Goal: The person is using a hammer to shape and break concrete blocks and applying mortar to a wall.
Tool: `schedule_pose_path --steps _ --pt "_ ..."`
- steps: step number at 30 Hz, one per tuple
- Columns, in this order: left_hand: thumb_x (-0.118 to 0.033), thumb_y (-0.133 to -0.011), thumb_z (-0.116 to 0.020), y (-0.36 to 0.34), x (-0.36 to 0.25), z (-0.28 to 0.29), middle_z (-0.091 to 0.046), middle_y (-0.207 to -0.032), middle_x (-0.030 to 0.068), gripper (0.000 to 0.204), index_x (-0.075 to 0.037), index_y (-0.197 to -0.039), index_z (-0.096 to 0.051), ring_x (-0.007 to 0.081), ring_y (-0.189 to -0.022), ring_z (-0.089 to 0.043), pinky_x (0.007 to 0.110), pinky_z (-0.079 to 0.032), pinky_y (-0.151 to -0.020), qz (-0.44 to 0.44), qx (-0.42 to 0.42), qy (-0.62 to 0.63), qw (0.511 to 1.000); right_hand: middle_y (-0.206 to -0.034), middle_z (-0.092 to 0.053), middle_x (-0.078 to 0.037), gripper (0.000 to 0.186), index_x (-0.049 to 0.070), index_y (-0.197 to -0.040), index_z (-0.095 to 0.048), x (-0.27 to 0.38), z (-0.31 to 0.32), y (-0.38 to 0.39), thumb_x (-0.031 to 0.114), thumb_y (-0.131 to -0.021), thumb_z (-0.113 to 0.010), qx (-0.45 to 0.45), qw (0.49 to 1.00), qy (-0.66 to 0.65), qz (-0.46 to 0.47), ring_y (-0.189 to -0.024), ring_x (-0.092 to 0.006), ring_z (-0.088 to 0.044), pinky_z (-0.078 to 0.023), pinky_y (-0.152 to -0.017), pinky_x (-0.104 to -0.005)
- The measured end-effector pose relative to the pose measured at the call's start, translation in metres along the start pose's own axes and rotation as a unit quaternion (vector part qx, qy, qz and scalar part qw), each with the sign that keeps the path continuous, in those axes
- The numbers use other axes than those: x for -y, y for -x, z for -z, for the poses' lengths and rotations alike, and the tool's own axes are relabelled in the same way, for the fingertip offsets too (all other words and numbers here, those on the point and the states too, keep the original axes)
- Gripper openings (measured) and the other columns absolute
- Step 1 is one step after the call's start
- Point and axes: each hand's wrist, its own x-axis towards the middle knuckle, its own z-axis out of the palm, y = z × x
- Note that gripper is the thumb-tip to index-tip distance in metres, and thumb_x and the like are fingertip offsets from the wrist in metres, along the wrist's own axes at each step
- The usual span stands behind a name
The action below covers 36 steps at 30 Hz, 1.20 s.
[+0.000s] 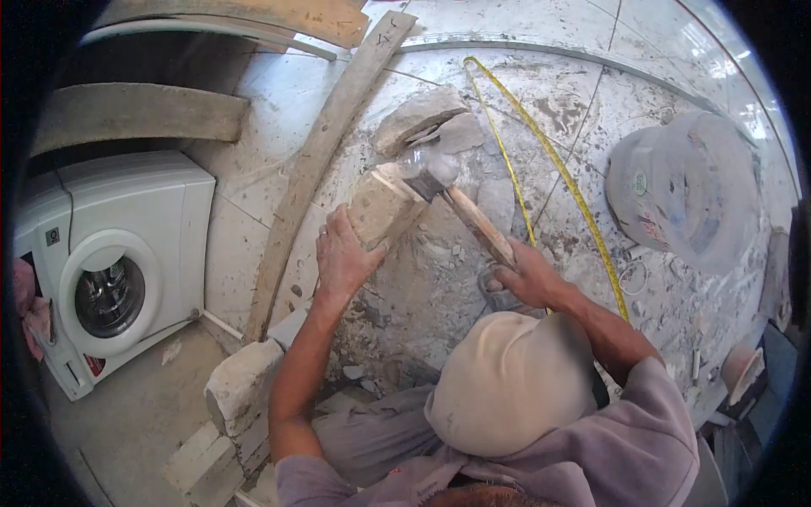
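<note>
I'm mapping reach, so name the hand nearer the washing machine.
Left: the left hand, on the block, is right of the washing machine; the right hand, on the hammer, is farther right.

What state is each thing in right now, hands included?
Rough tan rectangular block: held at its near end.
Wooden-handled hammer with dark metal head: held, head at block's upper edge; contact unclear.
Left hand: gripping block.
Right hand: closed around hammer handle.
Yellow ribbon-like tape measure: extended, bent back on itself.
White front-loading washing machine: door shut.
Translucent round plastic tub: smeared; contents unclear.
</note>
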Motion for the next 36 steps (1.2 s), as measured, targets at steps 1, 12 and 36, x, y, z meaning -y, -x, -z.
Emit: schedule_pose_path --steps 1,12,36 --pt "-0.035 -0.064 -0.074 0.006 0.001 -0.003 -0.044 -0.116 0.0225 0.087 0.003 -0.127 -0.028 0.039 -0.103 -0.046 0.048 -0.037 -0.087 -0.004 0.003 -0.006 1.0 -0.095 -0.06 -0.023 0.039 0.001 -0.111 -0.05 0.018 0.011 0.007 0.022 -0.081 -0.061 -0.007 0.999 0.02 -0.045 -0.089 -0.0351 -0.059 -0.046 -0.078 -0.0399" --pt "-0.035 -0.065 -0.073 0.005 -0.009 0.003 -0.043 -0.117 0.0247 0.087 0.005 -0.127 -0.028 0.0398 -0.104 -0.045 0.049 -0.036 -0.089 -0.003 0.012 0.015 1.0 -0.083 -0.056 -0.011 0.035 -0.001 -0.108 -0.047 -0.04 -0.002 0.002 0.019 -0.081 -0.059 -0.007 0.995 0.082 0.055 -0.065 -0.0119 -0.052 -0.042 -0.055 -0.0268" --pt "-0.032 -0.064 -0.074 0.006 0.0 0.008 -0.042 -0.12 0.0255 0.088 0.006 -0.127 -0.027 0.0404 -0.108 -0.043 0.047 -0.034 -0.093 0.035 0.001 0.027 0.999 -0.076 -0.056 -0.004 0.029 0.0 -0.107 -0.05 0.044 0.034 0.015 0.009 -0.081 -0.06 -0.121 0.94 -0.32 0.016 -0.072 -0.0107 -0.059 -0.049 -0.057 -0.0291"
